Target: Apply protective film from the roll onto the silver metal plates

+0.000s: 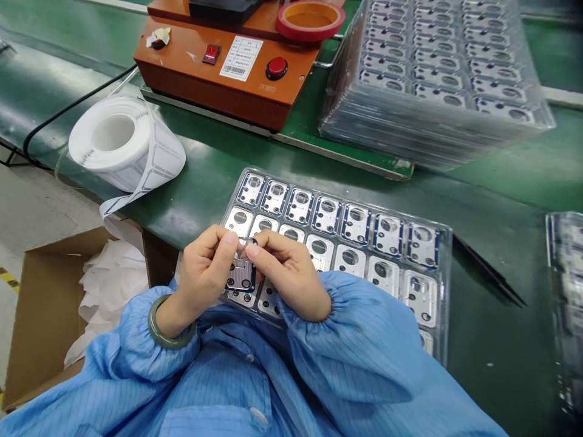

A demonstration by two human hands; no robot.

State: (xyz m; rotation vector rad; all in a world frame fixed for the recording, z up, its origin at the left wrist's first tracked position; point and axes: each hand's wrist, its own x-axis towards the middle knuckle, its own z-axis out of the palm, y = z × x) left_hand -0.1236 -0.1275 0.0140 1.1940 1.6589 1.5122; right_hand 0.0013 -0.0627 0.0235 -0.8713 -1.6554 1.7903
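Both my hands meet over the near left part of a clear plastic tray (444, 291). My left hand (207, 267) pinches the left edge of a small silver metal plate (240, 274) with dark round holes. At the plate's upper right corner, the thumb and fingers of my right hand (291, 267) are pressed together on it. The fingers hide the plate's top part, and I cannot make out whether anything else is between them. Rows of similar plates (350, 261) lie in the tray's pockets, the far row with blue edging. My sleeves cover the tray's near side.
A roll of white labels (159, 152) stands at the left, its strip hanging towards a cardboard box (36, 328) of crumpled paper. Behind are an orange machine (191, 73), red tape (311, 30) and stacked trays (392, 115). Black tweezers (489, 270) lie right; another tray (569, 303) stands beyond.
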